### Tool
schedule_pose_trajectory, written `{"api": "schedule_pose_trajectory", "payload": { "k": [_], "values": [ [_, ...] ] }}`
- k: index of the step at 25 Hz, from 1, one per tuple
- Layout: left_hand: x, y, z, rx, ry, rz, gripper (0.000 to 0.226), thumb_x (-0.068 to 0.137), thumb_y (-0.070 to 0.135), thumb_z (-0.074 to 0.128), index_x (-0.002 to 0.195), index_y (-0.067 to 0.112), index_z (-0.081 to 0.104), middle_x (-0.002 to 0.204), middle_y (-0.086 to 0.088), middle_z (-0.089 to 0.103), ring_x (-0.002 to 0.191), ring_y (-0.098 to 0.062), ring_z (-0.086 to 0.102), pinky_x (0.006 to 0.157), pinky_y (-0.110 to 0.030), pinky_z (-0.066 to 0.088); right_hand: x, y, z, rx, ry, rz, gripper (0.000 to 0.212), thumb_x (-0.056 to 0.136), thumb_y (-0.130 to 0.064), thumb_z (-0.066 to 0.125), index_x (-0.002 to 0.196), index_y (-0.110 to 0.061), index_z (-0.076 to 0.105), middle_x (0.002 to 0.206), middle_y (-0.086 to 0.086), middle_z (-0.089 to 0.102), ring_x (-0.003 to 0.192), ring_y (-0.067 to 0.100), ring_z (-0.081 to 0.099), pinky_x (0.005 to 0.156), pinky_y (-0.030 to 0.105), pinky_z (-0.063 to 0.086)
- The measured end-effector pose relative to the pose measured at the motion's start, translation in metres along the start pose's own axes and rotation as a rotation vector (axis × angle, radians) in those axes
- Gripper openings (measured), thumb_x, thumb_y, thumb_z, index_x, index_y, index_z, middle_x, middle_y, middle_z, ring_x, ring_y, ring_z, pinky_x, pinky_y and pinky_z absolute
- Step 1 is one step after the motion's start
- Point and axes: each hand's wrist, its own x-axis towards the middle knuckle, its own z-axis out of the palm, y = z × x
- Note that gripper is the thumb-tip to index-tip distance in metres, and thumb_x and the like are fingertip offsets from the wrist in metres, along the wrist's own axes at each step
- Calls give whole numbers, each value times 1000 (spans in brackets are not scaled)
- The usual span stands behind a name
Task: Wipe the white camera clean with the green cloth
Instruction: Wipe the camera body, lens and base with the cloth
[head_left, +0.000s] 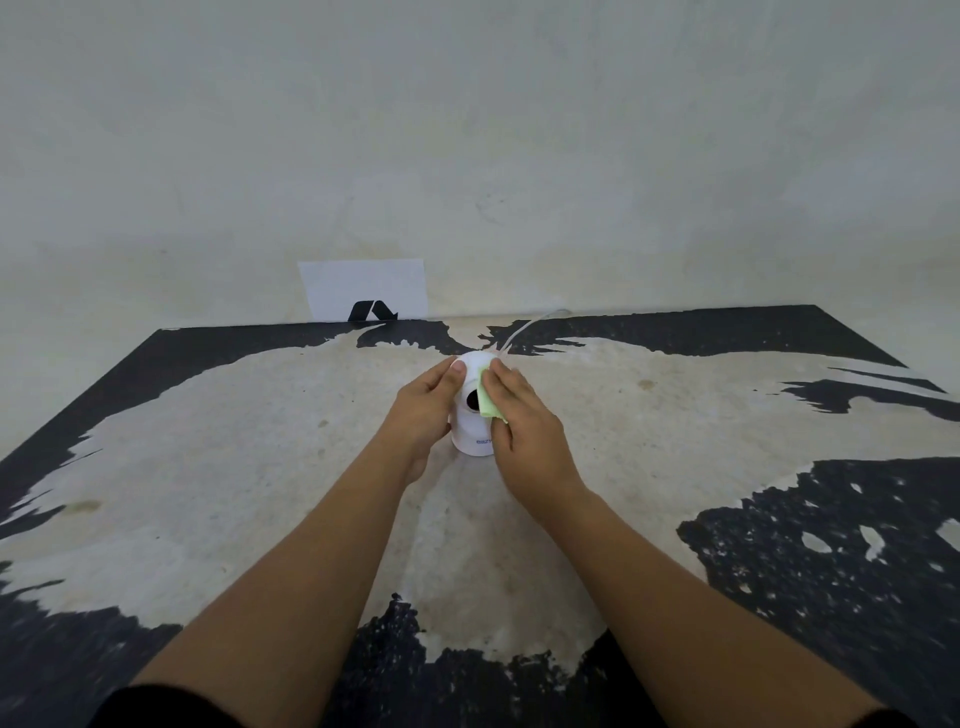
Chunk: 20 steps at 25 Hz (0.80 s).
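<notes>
A small white dome camera (471, 431) with a round black lens stands upright near the middle of the worn table (260, 441). My left hand (423, 415) wraps around its left side, thumb up on the dome. My right hand (524, 421) presses a folded green cloth (487, 402) against the right side of the camera's head, just beside the lens. Most of the cloth is hidden under my fingers. A thin white cable (524, 330) runs from behind the camera toward the wall.
A white card (363, 286) with a black logo leans against the pale wall at the table's far edge, left of the camera. The tabletop is black with large worn beige patches. The wall rises directly behind the table.
</notes>
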Motion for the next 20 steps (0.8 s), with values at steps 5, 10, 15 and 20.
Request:
{"api": "schedule_pose_trajectory", "payload": {
  "k": [5,10,15,20],
  "values": [
    [-8,9,2,244,173,207,38,94,42,47,130,30,49,137,3,48,127,-17,44,99,-32,35,-13,-8,-16,130,179,150,39,87,-1,47,117,-18,66,116,3,49,102,10,53,84,8,37],
    [-42,-3,4,263,28,344,42,92,31,52,131,40,42,125,9,49,111,-3,50,81,-11,40,-8,-28,-31,563,117,330,18,88,-22,60,103,-29,66,99,-2,71,91,18,67,80,35,56],
    [-49,-8,7,236,83,343,15,87,17,62,102,16,60,84,2,61,72,-9,54,61,-20,46,-1,-24,-32,608,27,408,12,85,-27,64,95,-22,70,93,10,71,84,25,65,79,42,56],
    [-38,-11,-8,264,231,329,7,87,16,60,82,11,61,68,-6,46,60,-15,42,58,-30,39,30,-17,-40,544,-97,399,28,97,-22,43,110,-33,66,112,-14,63,99,-6,56,78,16,42]
  ]
}}
